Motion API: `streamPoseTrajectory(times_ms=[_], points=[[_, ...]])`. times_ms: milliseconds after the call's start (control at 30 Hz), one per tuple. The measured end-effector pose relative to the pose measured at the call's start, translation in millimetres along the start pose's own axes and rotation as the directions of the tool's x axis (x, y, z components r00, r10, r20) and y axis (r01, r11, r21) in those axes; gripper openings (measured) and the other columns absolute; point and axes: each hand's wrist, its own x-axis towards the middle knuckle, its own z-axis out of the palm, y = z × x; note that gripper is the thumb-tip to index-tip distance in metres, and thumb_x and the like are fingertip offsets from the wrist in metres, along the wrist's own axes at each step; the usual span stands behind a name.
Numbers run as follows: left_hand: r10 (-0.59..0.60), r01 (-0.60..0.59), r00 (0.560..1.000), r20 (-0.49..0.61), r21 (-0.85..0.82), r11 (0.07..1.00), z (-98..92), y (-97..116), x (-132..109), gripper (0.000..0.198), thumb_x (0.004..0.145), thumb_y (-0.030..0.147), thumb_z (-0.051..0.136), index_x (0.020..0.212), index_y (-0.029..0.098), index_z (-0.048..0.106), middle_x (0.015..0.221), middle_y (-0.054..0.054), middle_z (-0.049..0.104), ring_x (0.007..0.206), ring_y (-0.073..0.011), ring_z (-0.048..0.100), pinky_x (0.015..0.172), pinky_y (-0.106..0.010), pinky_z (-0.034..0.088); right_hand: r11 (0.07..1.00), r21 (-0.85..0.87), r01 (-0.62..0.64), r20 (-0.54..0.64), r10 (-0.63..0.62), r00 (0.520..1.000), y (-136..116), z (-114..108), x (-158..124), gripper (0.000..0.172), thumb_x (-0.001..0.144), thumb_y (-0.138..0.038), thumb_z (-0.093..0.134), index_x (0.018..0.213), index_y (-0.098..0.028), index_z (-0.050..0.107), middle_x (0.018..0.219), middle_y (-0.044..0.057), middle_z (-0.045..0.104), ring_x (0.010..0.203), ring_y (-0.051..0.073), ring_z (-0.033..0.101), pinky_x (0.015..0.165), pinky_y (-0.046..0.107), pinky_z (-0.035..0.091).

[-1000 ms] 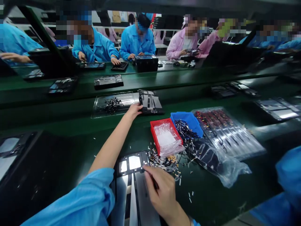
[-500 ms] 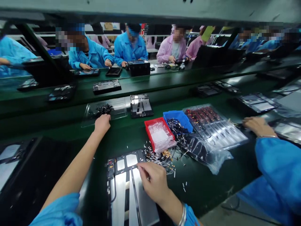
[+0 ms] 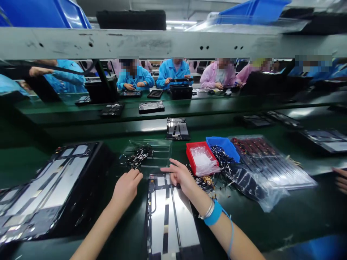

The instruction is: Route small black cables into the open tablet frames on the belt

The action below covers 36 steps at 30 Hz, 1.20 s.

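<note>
My left hand (image 3: 127,187) hangs with curled fingers just below a clear plastic tray (image 3: 159,151), and the fingers hide whatever may be in them. A tangle of small black wired parts (image 3: 138,157) lies in that tray. My right hand (image 3: 180,177) is spread, fingers pointing left, over the top edge of a black tablet frame (image 3: 169,220) with silver strips. Gold-tipped wire pieces (image 3: 207,182) lie beside my right hand. A blue wristband (image 3: 213,213) and a silver bangle circle my right wrist.
A red bin (image 3: 193,153) holds a plastic bag, next to a blue bin (image 3: 223,144) of black wires. Further right lie a clear tray of red-and-black parts (image 3: 271,162) and loose plastic (image 3: 271,196). A large tablet panel (image 3: 51,191) sits left. A co-worker's hand (image 3: 341,180) shows at the right edge.
The view has tilted up, showing a grey shelf beam. My left hand has drawn back from the clear tray, and my right hand has lifted and opened above the frame's top edge.
</note>
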Motion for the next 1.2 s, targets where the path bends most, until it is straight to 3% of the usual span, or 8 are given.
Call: streamPoseTrajectory(times_ms=[100, 200, 300, 367, 467, 600, 900, 1200], points=[[0.024, -0.023, 1.0, 0.004, -0.221, 0.975, -4.4, -4, -13, 0.021, 0.087, 0.016, 0.044, 0.089, 0.021, 0.064, 0.094, -0.003, 0.065, 0.087, -0.018, 0.061, 0.075, -0.029, 0.048, 1.0, -0.013, -0.024, 0.005, 0.024, 1.0, 5, -3, -6, 0.059, 0.077, -0.018, 0.057, 0.131, -0.005, 0.037, 0.081, 0.015, 0.073, 0.031, 0.003, 0.031, 0.033, 0.017, 0.023], [-0.178, 0.17, 0.984, 0.009, -0.344, 0.924, -10.8, -10, 0, 0.033, 0.087, 0.037, 0.048, 0.113, 0.02, 0.059, 0.124, -0.008, 0.058, 0.117, -0.0211, 0.054, 0.101, -0.034, 0.045, 0.999, -0.031, -0.04, 0.01, 0.04, 0.999, 12, -8, -10, 0.066, 0.069, -0.016, 0.061, 0.129, -0.003, 0.037, 0.079, 0.015, 0.073, 0.032, 0.005, 0.036, 0.033, 0.018, 0.026], [-0.471, 0.492, 0.866, 0.167, -0.123, 0.862, -14.7, -9, 28, 0.066, 0.085, 0.047, 0.047, 0.138, 0.009, 0.039, 0.146, -0.016, 0.037, 0.137, -0.0286, 0.033, 0.111, -0.042, 0.036, 0.998, -0.056, -0.031, 0.026, 0.033, 0.999, 18, -8, -12, 0.067, 0.06, -0.015, 0.065, 0.123, -0.005, 0.043, 0.074, 0.011, 0.073, 0.032, 0.005, 0.039, 0.032, 0.018, 0.027], [-0.544, 0.568, 0.793, 0.274, -0.008, 0.823, -14.0, -5, 43, 0.077, 0.082, 0.05, 0.049, 0.142, 0.005, 0.031, 0.143, -0.021, 0.038, 0.134, -0.0353, 0.034, 0.105, -0.05, 0.04, 0.997, -0.069, -0.024, 0.039, 0.026, 0.999, 22, -7, -12, 0.064, 0.057, -0.017, 0.067, 0.117, -0.008, 0.046, 0.073, 0.009, 0.073, 0.032, 0.006, 0.04, 0.032, 0.018, 0.027], [-0.548, 0.572, 0.764, 0.341, 0.035, 0.819, -9.9, 0, 54, 0.073, 0.079, 0.045, 0.052, 0.138, 0.005, 0.037, 0.13, -0.022, 0.049, 0.126, -0.0385, 0.042, 0.096, -0.053, 0.046, 0.997, -0.076, -0.011, 0.062, 0.016, 0.998, 31, -6, -13, 0.059, 0.055, -0.022, 0.068, 0.11, -0.011, 0.047, 0.074, 0.009, 0.073, 0.031, 0.006, 0.042, 0.032, 0.018, 0.028], [-0.555, 0.565, 0.748, 0.365, 0.088, 0.82, -9.0, 0, 59, 0.051, 0.077, 0.03, 0.05, 0.122, 0.007, 0.048, 0.125, -0.021, 0.049, 0.124, -0.0354, 0.043, 0.092, -0.045, 0.048, 0.998, -0.065, 0.021, 0.077, -0.016, 0.997, 43, -7, -14, 0.059, 0.055, -0.028, 0.069, 0.108, -0.013, 0.046, 0.074, 0.006, 0.072, 0.032, 0.005, 0.042, 0.032, 0.017, 0.03], [-0.545, 0.549, 0.76, 0.355, 0.099, 0.83, -11.2, 13, 73, 0.038, 0.075, 0.008, 0.044, 0.113, 0.007, 0.049, 0.115, -0.019, 0.057, 0.114, -0.033, 0.053, 0.087, -0.042, 0.049, 0.995, -0.075, 0.064, 0.097, -0.056, 0.994, 50, -8, -17, 0.058, 0.056, -0.032, 0.067, 0.106, -0.015, 0.045, 0.068, 0.0, 0.069, 0.03, 0.005, 0.043, 0.03, 0.017, 0.03], [-0.589, 0.622, 0.724, 0.359, 0.027, 0.782, -7.4, -1, 75, 0.039, 0.086, 0.028, 0.036, 0.119, 0.014, 0.049, 0.124, -0.015, 0.058, 0.11, -0.0307, 0.059, 0.088, -0.039, 0.049, 0.993, -0.083, 0.078, 0.106, -0.069, 0.992, 55, -10, -17, 0.052, 0.06, -0.027, 0.065, 0.108, -0.017, 0.047, 0.065, -0.006, 0.063, 0.03, 0.005, 0.044, 0.029, 0.016, 0.03]])
